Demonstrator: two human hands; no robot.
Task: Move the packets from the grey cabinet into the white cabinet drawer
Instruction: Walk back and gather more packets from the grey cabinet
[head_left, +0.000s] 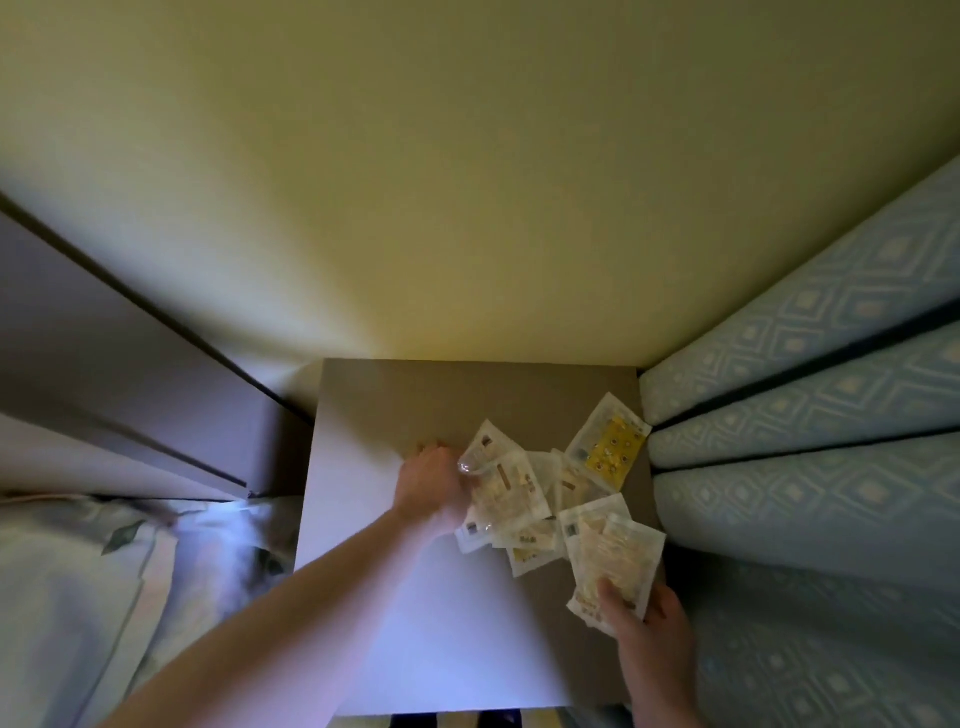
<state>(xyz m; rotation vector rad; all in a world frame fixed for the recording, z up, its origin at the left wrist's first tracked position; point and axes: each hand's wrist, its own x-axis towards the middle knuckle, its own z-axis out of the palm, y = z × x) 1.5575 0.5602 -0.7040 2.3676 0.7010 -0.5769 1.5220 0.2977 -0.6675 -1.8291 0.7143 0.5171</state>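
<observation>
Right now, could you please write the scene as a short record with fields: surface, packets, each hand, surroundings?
surface: flat top of a cabinet, pale where light falls, grey-brown in shade
packets: several clear packets spread on the right part of the top; one with a yellow insert lies farthest back
left hand: grips a bunch of packets
right hand: holds a packet at its near edge, thumb on top
surroundings: blue patterned cushions at right, bedding at left, yellow wall behind
</observation>
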